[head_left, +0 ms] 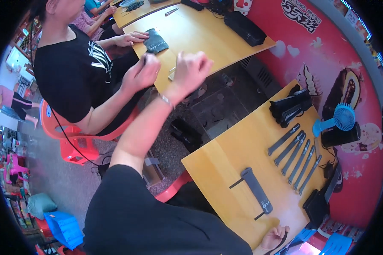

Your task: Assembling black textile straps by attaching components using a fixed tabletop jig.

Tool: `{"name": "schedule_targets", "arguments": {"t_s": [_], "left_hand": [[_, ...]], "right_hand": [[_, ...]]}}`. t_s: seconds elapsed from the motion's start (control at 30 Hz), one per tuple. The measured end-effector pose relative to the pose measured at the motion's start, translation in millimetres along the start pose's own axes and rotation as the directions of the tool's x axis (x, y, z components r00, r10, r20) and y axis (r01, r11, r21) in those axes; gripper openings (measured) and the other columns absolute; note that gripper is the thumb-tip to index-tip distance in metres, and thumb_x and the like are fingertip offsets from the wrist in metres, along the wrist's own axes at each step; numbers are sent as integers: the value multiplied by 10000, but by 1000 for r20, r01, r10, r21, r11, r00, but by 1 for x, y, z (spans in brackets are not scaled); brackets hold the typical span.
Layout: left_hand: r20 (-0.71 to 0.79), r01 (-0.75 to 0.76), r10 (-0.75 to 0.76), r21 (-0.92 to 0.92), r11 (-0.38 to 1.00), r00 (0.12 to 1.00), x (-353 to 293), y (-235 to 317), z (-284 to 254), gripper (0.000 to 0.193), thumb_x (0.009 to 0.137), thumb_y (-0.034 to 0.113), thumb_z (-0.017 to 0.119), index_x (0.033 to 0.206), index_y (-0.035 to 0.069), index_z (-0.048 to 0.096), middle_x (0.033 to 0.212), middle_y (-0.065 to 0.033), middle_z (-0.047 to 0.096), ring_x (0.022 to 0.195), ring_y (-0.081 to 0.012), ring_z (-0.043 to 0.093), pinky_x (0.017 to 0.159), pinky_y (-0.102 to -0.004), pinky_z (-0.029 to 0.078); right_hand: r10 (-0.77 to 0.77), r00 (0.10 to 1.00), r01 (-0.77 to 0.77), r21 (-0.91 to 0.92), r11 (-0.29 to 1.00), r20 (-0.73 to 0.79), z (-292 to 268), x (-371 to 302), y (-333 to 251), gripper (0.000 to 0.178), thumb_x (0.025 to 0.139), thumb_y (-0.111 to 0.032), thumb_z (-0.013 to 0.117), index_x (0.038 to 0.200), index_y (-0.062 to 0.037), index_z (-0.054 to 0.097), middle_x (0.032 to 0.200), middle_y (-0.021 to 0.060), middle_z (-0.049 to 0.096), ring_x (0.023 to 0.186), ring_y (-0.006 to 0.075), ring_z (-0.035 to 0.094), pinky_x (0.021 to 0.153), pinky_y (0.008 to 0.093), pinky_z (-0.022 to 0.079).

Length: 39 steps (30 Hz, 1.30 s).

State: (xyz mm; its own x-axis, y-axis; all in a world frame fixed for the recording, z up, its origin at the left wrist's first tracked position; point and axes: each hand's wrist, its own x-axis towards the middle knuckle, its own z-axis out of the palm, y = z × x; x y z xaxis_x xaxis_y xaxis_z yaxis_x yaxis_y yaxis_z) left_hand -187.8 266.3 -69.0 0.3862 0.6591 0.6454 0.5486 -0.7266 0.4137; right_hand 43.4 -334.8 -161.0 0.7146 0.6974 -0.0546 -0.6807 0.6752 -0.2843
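Observation:
My left hand [193, 70], with a bracelet on its wrist, is raised away from my table toward the co-worker's table. Its fingers are curled, and whatever they may hold is hidden. At the lower right, over the near table edge, my right hand [275, 238] has bent fingers with a thin black strip [284, 241] at them. Beyond it on my table lies a dark grey flat piece [257, 190] with rounded ends and two narrow black strips sticking out from its left side.
Several long dark grey strips [292, 155] lie in a row on my table [221, 165]. Behind them are a black bundle [290, 106] and a blue fan [342, 118]. A co-worker's hand [134, 39] rests at a dark green piece [156, 41] on the other table, close by my left arm.

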Motion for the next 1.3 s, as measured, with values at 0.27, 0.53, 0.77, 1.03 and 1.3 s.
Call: {"name": "schedule_targets", "arguments": {"t_s": [0.27,0.53,0.77,1.03,1.3], "left_hand": [[-84,374,-364,233,898,927,81,-110,58,415,894,481,496,810,123,689,736,-116,676,762,-328,665,883,-565,411],[-109,535,-526,266,802,843,109,-194,68,430,893,507,458,885,162,715,919,-138,693,929,-351,647,946,-613,317],[-107,620,-612,197,760,784,117,-219,71,478,845,573,495,894,155,722,975,-120,700,995,-350,637,1010,-692,242],[-107,635,-627,179,751,772,122,-221,73,507,822,606,520,877,146,725,952,-125,705,981,-361,641,981,-682,283],[-103,428,-477,-307,850,873,123,-134,71,486,883,492,538,742,41,656,665,-147,644,664,-251,656,614,-369,488]], "right_hand": [[-49,958,43,-27,999,-282,24,8,12,124,917,-85,440,939,-4,532,582,-21,482,608,131,448,613,263,383],[-36,955,37,-4,999,-296,41,12,25,123,917,-98,452,913,-18,545,587,-17,469,598,128,437,601,271,377],[-60,925,64,-2,998,-376,43,18,28,114,913,-99,454,867,-52,548,550,-30,457,584,115,413,597,258,354],[1,962,22,84,996,-275,28,16,23,106,924,-107,455,867,-74,538,558,-32,457,609,114,409,626,259,341],[-4,943,14,28,1000,-333,44,17,26,86,905,-80,460,875,-62,539,577,-19,465,601,124,426,615,266,360]]}}
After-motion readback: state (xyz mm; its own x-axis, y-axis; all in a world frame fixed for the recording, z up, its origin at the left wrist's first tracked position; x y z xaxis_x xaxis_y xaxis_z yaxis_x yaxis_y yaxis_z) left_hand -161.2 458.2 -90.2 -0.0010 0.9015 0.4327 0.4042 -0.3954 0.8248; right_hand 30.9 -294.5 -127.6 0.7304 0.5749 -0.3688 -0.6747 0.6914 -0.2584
